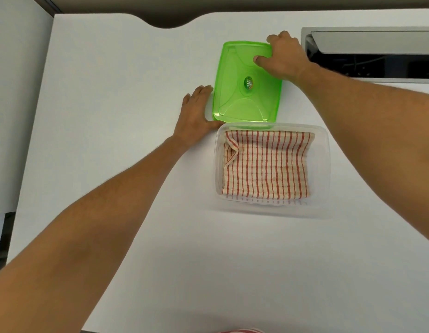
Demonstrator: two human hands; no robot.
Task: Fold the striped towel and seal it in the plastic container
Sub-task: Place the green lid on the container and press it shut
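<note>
The folded red-and-cream striped towel (264,164) lies inside the clear plastic container (325,164), which stands open on the white table. Just behind the container, the green lid (242,104) lies flat on the table, its near edge almost touching the container's far rim. My left hand (196,111) rests against the lid's left edge with straight fingers and the thumb at the near-left corner. My right hand (283,58) grips the lid's far-right corner, thumb on top and fingers curled over the far edge.
The white table (112,140) has a curved cut-out at its far edge. A grey recessed cable box (367,42) with an open flap sits at the back right, close to my right hand. A bit of red-striped cloth (242,330) shows at the bottom edge.
</note>
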